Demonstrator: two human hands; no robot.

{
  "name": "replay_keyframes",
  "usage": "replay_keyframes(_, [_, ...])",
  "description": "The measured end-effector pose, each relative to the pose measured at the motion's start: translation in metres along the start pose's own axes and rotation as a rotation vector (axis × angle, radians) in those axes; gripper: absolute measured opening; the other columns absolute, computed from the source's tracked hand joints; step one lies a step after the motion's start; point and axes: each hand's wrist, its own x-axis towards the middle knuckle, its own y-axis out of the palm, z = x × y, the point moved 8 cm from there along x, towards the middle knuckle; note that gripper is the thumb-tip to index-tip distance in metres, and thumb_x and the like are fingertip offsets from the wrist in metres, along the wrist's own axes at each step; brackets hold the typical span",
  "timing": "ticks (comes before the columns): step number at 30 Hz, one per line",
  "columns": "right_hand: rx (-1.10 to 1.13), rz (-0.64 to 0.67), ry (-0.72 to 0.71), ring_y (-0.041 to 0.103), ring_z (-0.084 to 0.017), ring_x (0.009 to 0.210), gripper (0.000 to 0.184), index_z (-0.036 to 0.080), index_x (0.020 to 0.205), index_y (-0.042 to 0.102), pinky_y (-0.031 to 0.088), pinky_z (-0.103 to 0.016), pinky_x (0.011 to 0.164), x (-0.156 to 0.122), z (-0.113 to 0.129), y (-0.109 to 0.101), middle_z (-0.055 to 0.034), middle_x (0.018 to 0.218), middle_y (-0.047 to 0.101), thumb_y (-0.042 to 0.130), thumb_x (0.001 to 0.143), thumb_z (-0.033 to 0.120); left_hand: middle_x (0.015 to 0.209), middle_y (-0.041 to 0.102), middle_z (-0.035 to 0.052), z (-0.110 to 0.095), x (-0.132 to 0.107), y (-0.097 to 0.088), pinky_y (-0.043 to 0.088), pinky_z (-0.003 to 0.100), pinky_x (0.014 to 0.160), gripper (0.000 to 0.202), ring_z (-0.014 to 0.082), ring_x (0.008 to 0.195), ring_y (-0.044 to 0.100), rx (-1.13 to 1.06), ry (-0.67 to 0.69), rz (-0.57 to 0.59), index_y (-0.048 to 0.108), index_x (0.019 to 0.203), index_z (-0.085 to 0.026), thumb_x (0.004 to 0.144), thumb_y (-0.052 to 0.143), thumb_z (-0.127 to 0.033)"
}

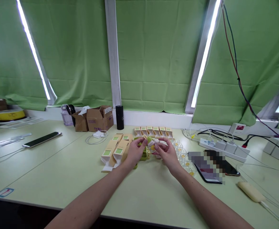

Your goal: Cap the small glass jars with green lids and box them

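Observation:
Above the table's middle, my left hand (135,151) and my right hand (168,154) come close together. Between their fingertips they pinch a small green-and-white piece (150,142), with something clear and yellow at its lower side; its exact kind is too small to tell. Under the hands lie green pieces (144,155), partly covered. Left of them are long tan cartons (111,149) with green labels and open white flaps. Beyond the hands stands a row of small open tan boxes (150,131). Clear round cups (182,156) with yellow centres line up beside my right hand.
Two phones (207,173) lie right of the cups, partly pixelated. Farther right are a white power strip (225,149) with cables and a cream-coloured oblong device (250,191). Cardboard boxes (100,119), a black cylinder (119,117) and a charger (98,134) are at the back left.

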Motion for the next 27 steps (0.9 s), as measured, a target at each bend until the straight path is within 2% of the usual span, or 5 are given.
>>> replay_keyframes(5, [0.005, -0.01, -0.016, 0.078, -0.022, 0.085, 0.069, 0.026, 0.108, 0.057, 0.066, -0.034, 0.072, 0.0, 0.0, -0.001, -0.0022, 0.093, 0.08, 0.099, 0.06, 0.054, 0.093, 0.078, 0.0092, 0.002, 0.001, 0.002, 0.058, 0.035, 0.081, 0.067, 0.0256, 0.09, 0.072, 0.013, 0.007, 0.026, 0.079, 0.103, -0.015, 0.076, 0.076, -0.076])
replay_keyframes(13, [-0.02, -0.01, -0.009, 0.077, -0.022, 0.084, 0.071, 0.026, 0.109, 0.056, 0.065, -0.034, 0.075, 0.0, 0.002, -0.001, -0.0029, 0.096, 0.079, 0.098, 0.06, 0.054, 0.095, 0.079, 0.0092, 0.005, 0.001, 0.004, 0.059, 0.034, 0.083, 0.06, 0.0257, 0.091, 0.074, -0.005, 0.005, 0.04, 0.08, 0.103, -0.016, 0.076, 0.081, -0.069])
replay_keyframes(21, [-0.075, 0.124, -0.031, 0.075, -0.02, 0.087, 0.066, 0.029, 0.12, 0.06, 0.062, -0.034, 0.08, -0.003, 0.006, 0.006, -0.003, 0.105, 0.074, 0.094, 0.068, 0.05, 0.098, 0.08, 0.0114, 0.009, 0.001, 0.006, 0.059, 0.036, 0.083, 0.064, 0.0271, 0.093, 0.074, -0.009, -0.017, 0.078, 0.08, 0.106, -0.016, 0.074, 0.081, -0.071])
replay_keyframes(27, [-0.153, 0.197, -0.066, 0.071, -0.017, 0.085, 0.057, 0.032, 0.125, 0.066, 0.059, -0.031, 0.075, -0.007, 0.012, 0.011, -0.0039, 0.112, 0.07, 0.09, 0.075, 0.044, 0.103, 0.08, 0.0131, 0.009, 0.003, 0.004, 0.059, 0.039, 0.084, 0.063, 0.0292, 0.094, 0.074, 0.033, -0.022, 0.056, 0.081, 0.105, -0.016, 0.073, 0.082, -0.07])
